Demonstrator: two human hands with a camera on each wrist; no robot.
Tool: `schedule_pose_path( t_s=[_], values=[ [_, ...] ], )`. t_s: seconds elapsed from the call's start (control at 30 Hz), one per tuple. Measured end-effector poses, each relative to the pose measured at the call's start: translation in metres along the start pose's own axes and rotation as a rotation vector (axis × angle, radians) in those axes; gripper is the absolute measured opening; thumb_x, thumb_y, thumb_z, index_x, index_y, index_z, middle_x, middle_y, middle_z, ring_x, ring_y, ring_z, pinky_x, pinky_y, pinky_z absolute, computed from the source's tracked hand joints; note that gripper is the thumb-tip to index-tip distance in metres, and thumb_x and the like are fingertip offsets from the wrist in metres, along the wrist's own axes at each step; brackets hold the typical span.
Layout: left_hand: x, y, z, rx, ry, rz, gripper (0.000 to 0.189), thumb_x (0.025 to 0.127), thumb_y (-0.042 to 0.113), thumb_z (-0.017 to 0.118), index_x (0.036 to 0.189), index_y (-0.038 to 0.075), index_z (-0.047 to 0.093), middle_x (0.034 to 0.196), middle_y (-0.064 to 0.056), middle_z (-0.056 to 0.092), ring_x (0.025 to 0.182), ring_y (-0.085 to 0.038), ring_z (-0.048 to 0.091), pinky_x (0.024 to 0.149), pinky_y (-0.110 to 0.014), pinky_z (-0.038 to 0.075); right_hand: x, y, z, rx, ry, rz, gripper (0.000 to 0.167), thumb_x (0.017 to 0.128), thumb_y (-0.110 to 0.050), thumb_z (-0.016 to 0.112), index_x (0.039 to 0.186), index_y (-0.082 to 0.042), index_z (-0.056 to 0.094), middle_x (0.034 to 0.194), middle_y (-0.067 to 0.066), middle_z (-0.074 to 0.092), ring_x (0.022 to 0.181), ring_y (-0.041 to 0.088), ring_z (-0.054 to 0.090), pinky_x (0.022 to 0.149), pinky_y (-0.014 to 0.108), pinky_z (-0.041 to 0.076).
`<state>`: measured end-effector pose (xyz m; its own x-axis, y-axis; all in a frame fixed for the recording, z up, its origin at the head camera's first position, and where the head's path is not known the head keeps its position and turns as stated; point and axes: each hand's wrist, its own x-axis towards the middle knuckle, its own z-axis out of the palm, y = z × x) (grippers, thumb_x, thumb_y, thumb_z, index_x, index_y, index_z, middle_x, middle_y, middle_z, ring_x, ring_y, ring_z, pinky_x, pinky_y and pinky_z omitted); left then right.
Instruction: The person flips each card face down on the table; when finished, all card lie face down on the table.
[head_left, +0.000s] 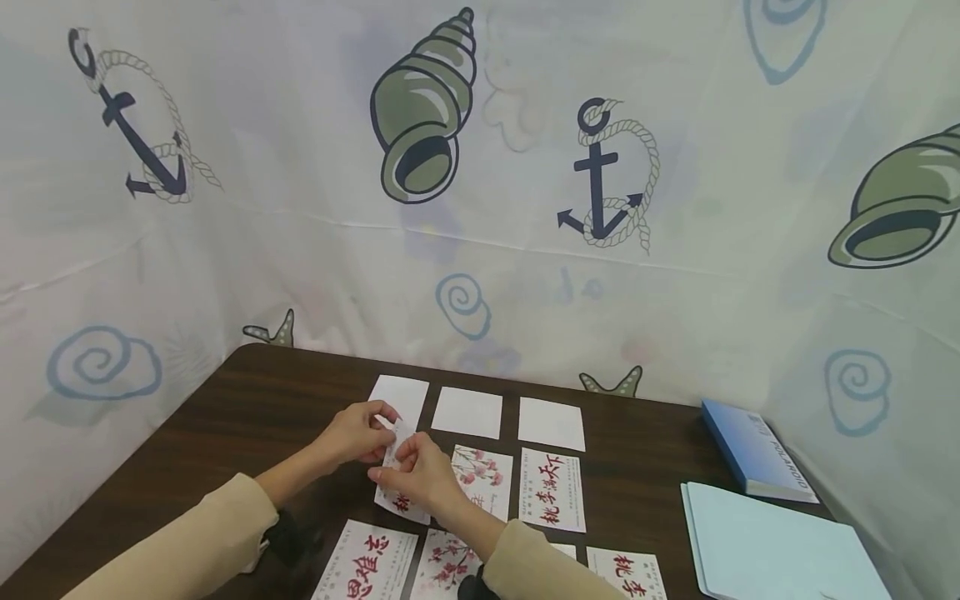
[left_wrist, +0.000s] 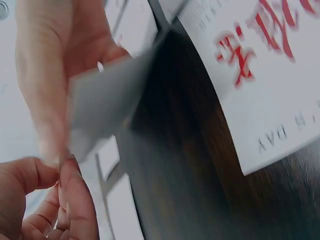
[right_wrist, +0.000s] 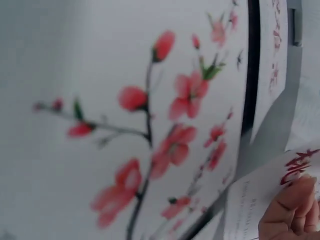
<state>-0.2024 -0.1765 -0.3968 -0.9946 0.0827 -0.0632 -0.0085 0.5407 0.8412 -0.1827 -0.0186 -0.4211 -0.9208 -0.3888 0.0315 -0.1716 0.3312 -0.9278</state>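
Note:
My two hands meet over the left part of the card rows in the head view. Between them they hold a white card with red brush characters (head_left: 403, 502), tilted up from the table. The left hand (head_left: 358, 435) pinches its upper edge from the left. Close beside it, the right hand (head_left: 431, 479) grips the same card with thumb and fingertips. The left wrist view shows the card's shaded grey side (left_wrist: 107, 97), blurred. Just right of the hands lies a pink blossom card (head_left: 480, 467), partly covered by the right hand.
Three plain white cards (head_left: 467, 412) form the back row on the dark wood table (head_left: 300, 383). A calligraphy card (head_left: 552, 492) lies right of the blossom card. Several printed cards (head_left: 367, 558) lie in front. A blue box (head_left: 757, 450) and pale blue folder (head_left: 772, 542) are at right.

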Motion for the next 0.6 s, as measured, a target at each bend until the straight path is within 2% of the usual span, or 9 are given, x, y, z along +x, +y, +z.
schedule_pose_path(
  t_s=[0.07,0.13,0.27,0.33,0.4,0.47,0.5,0.6],
  values=[
    [-0.003,0.003,0.000,-0.032,-0.014,0.029,0.025,0.083,0.006,0.061,0.106,-0.003,0.059,0.075,-0.006,0.063,0.061,-0.012,0.061,0.058,-0.030,0.056,-0.002,-0.003,0.000,-0.006,0.012,0.001,0.032,0.077,-0.019,0.075,0.091,-0.005,0.051,0.067,-0.004,0.054,0.053,0.002,0.048,0.048,0.017,0.041],
    [-0.006,0.004,0.001,-0.082,-0.040,0.051,0.025,0.088,0.012,0.060,0.107,-0.004,0.060,0.079,-0.007,0.064,0.065,-0.013,0.063,0.062,-0.032,0.057,-0.005,-0.006,-0.002,0.037,0.010,0.008,0.027,0.078,-0.014,0.072,0.092,-0.004,0.051,0.068,-0.002,0.056,0.050,0.003,0.052,0.048,0.018,0.046],
    [-0.013,-0.001,0.004,-0.206,-0.170,0.089,0.040,0.098,0.025,0.049,0.116,-0.010,0.056,0.101,-0.020,0.066,0.084,-0.025,0.067,0.077,-0.039,0.055,-0.013,-0.011,-0.008,0.126,0.023,-0.006,0.019,0.080,-0.004,0.064,0.095,-0.001,0.053,0.071,0.001,0.057,0.047,0.008,0.059,0.047,0.023,0.051],
    [-0.015,-0.006,0.007,-0.261,-0.250,0.074,0.047,0.100,0.030,0.045,0.123,-0.011,0.052,0.114,-0.026,0.061,0.096,-0.031,0.066,0.082,-0.043,0.053,-0.017,-0.013,-0.013,0.145,0.045,-0.033,0.019,0.081,-0.001,0.061,0.098,0.001,0.053,0.073,0.003,0.057,0.049,0.009,0.059,0.048,0.025,0.053],
    [-0.018,-0.011,0.011,-0.291,-0.299,0.036,0.052,0.100,0.030,0.045,0.130,-0.012,0.044,0.124,-0.029,0.055,0.104,-0.035,0.063,0.085,-0.045,0.052,-0.019,-0.013,-0.017,0.160,0.073,-0.062,0.019,0.084,0.000,0.060,0.101,0.003,0.053,0.075,0.004,0.057,0.052,0.008,0.057,0.048,0.025,0.053],
    [-0.020,-0.014,0.013,-0.287,-0.293,-0.003,0.056,0.098,0.029,0.048,0.134,-0.014,0.038,0.126,-0.031,0.053,0.105,-0.037,0.062,0.085,-0.046,0.052,-0.019,-0.012,-0.020,0.185,0.102,-0.086,0.019,0.086,0.001,0.058,0.103,0.005,0.053,0.076,0.007,0.058,0.055,0.009,0.056,0.050,0.026,0.053],
    [-0.020,-0.016,0.015,-0.274,-0.264,-0.023,0.057,0.097,0.027,0.051,0.134,-0.014,0.038,0.125,-0.031,0.054,0.103,-0.036,0.063,0.084,-0.046,0.052,-0.020,-0.010,-0.021,0.202,0.114,-0.090,0.019,0.087,0.001,0.058,0.104,0.006,0.052,0.077,0.008,0.058,0.057,0.010,0.056,0.050,0.026,0.054],
    [-0.022,-0.020,0.016,-0.190,-0.117,-0.066,0.055,0.090,0.021,0.063,0.129,-0.014,0.045,0.118,-0.028,0.059,0.095,-0.031,0.066,0.079,-0.043,0.054,-0.019,-0.004,-0.024,0.236,0.152,-0.062,0.020,0.087,0.002,0.059,0.105,0.007,0.052,0.078,0.008,0.057,0.059,0.011,0.055,0.052,0.028,0.055]
  ],
)
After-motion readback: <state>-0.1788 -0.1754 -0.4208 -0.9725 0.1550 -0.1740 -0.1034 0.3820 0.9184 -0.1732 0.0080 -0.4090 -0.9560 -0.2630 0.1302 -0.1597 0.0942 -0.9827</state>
